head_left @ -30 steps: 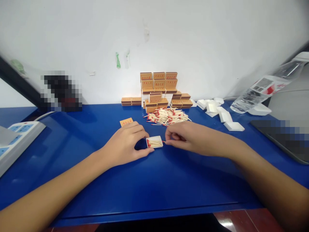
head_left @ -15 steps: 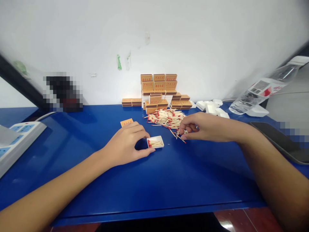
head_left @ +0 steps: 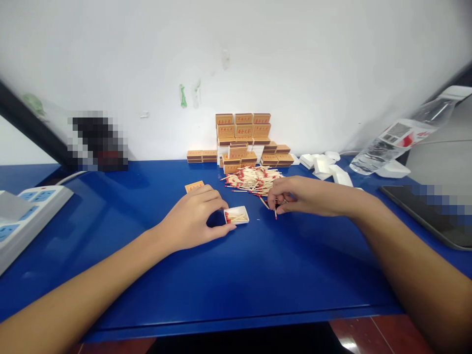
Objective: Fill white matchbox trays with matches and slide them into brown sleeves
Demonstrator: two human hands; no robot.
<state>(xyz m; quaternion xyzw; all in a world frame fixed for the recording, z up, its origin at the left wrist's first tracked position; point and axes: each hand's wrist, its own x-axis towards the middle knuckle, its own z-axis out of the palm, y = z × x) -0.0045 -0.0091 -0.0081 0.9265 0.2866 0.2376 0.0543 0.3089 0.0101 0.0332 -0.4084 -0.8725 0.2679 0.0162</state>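
Observation:
My left hand (head_left: 197, 219) grips the left end of a small white matchbox tray (head_left: 242, 221), thumb at the near side and fingers at the far side. Several red-headed matches (head_left: 236, 218) lie in the tray, heads to the left. At the right front edge of a loose match pile (head_left: 254, 179), my right hand (head_left: 300, 195) has its thumb and fingers closed on a match (head_left: 276, 214) whose red head points down toward me. An orange matchbox sleeve (head_left: 193, 187) lies just beyond my left hand, partly covered by it.
Stacked orange matchboxes (head_left: 243, 130) stand against the wall behind the pile. White trays (head_left: 322, 164) lie back right, near a tilted plastic bottle (head_left: 401, 132). A dark phone-like slab (head_left: 424, 211) is at the right, a power strip (head_left: 40, 201) at the left.
My right hand has shifted slightly left at the pile's edge, and the match by its fingertips now points more toward me. My left hand stays on the tray.

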